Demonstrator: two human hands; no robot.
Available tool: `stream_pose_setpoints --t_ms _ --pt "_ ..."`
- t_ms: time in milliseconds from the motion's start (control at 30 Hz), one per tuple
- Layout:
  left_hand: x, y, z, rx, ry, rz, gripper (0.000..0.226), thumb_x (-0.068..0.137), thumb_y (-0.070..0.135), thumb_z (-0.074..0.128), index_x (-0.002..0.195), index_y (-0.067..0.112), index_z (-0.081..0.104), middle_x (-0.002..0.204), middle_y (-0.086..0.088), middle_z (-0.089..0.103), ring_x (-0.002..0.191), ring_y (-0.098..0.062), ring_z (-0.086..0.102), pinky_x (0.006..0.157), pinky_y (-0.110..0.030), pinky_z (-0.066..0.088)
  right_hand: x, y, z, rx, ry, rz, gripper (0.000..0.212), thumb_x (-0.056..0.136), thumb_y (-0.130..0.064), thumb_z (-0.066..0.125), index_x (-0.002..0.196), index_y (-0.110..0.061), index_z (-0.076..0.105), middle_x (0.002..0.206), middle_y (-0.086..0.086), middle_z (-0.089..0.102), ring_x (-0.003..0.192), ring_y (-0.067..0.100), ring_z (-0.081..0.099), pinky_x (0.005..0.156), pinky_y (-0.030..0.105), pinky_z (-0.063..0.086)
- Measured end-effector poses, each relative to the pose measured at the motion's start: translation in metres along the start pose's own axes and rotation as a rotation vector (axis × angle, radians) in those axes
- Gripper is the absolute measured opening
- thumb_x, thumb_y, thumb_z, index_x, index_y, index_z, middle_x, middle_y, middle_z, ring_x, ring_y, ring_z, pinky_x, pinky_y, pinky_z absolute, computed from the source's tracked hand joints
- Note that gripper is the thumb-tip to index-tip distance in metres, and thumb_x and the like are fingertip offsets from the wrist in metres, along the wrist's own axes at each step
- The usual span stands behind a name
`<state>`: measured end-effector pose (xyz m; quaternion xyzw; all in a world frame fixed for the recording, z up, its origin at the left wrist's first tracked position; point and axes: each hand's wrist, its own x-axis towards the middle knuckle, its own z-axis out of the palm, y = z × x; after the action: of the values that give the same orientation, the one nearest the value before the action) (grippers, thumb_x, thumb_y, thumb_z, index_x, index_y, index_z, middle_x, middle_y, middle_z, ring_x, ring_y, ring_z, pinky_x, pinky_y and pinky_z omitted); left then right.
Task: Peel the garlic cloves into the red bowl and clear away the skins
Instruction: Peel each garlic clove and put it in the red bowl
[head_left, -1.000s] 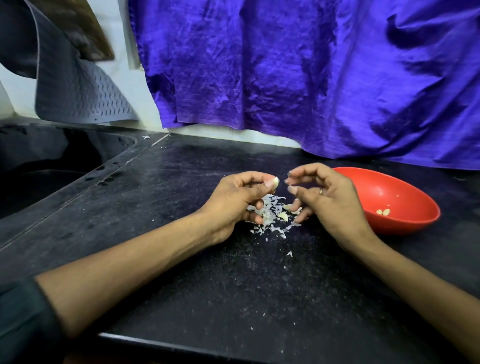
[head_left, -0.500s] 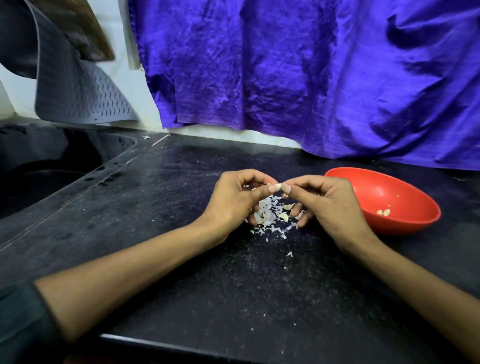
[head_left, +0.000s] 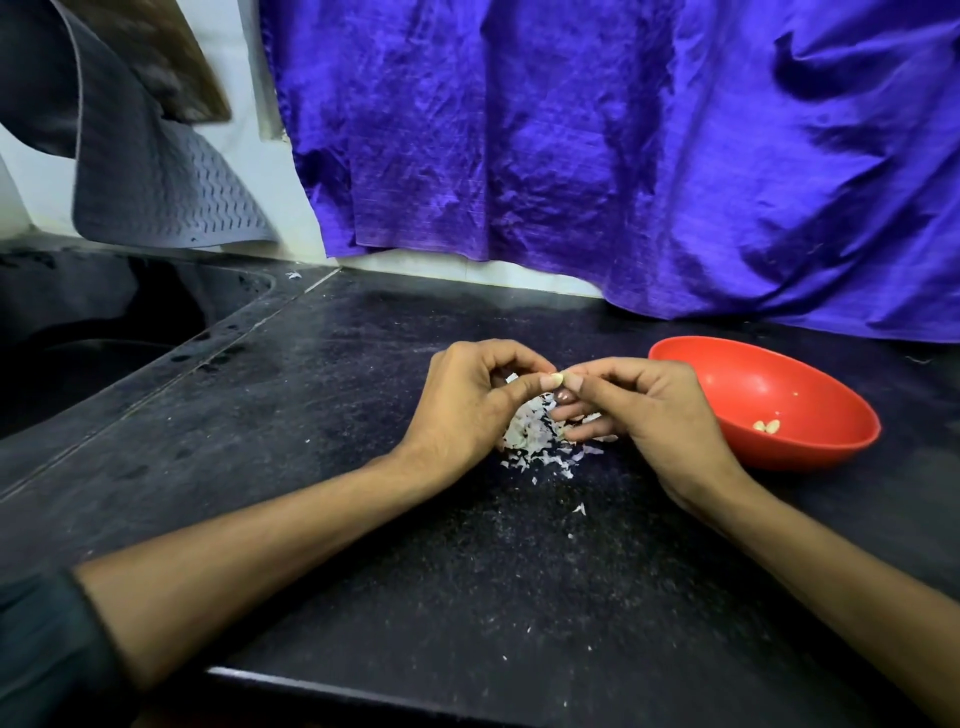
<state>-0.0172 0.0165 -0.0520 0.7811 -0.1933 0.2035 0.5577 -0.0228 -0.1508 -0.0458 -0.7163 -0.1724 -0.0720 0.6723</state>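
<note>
Head view, only one we had. Left hand (head_left: 470, 400) and right hand (head_left: 649, 410) met at frame centre, thumbs and forefingers pinched together on a small garlic clove (head_left: 558, 378); only a pale sliver of it showed between the thumb tips. Both hands were curled and gripping it, no slack fingers that we could see. We judged this as mid-peel, skin being worked off.

Skins pile (head_left: 535, 441) sat on the table (head_left: 363, 545) directly under the hands, with loose flakes scattered toward the lower centre of the frame. Red bowl (head_left: 810, 452) was centre right, just beside the right hand, with a few peeled cloves (head_left: 767, 426) in its bottom.

Risks as we read them:
- Clove was tiny and held by fingertips only. A hard nail pull could pop it out, and it would land in the skins pile, where pale on pale is hard to find.
- Bowl was tilted and looked light. The right wrist was near its rim, so a sideways swing to drop the clove could knock or tip it.
- Flakes were light and already spread. A fast sweep could push them into the sink (head_left: 104, 364) at left or off the near table edge.
- Skin fragments stuck to fingers could ride into the bowl with the clove.
</note>
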Motion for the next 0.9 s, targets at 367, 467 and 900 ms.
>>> stream_pose_setpoints --t_ms 367,467,900 --pt "0.0001 -0.0019 -0.0019 0.202 0.04 0.178 0.005 0.083 0.019 0.075 0.085 0.015 0.078 0.076 0.007 0.067 0.06 0.004 0.053 0.062 -0.007 0.037 -0.0003 -0.002 0.0 0.104 -0.021 0.068 0.013 0.09 -0.003 0.058 0.089 0.001 0.07 0.074 0.012 0.07 0.069 0.021 0.071 0.061 0.027 0.06" --pt "0.0003 -0.0019 -0.0018 0.224 0.048 0.192 0.005 0.083 0.019 0.075 0.085 0.015 0.078 0.073 0.011 0.064 0.06 0.004 0.053 0.062 -0.006 0.035 -0.0006 -0.0019 0.0001 0.113 -0.031 0.075 0.013 0.089 -0.003 0.058 0.089 0.0 0.07 0.074 0.011 0.07 0.069 0.021 0.071 0.061 0.027 0.06" --pt "-0.003 -0.0068 0.0023 0.246 0.055 0.232 0.005 0.082 0.019 0.076 0.085 0.015 0.078 0.071 0.02 0.059 0.061 0.007 0.053 0.062 -0.004 0.035 -0.0026 0.0015 0.0049 0.093 0.024 0.075 0.012 0.089 0.002 0.058 0.087 0.003 0.07 0.07 0.013 0.07 0.064 0.02 0.07 0.062 0.024 0.059"
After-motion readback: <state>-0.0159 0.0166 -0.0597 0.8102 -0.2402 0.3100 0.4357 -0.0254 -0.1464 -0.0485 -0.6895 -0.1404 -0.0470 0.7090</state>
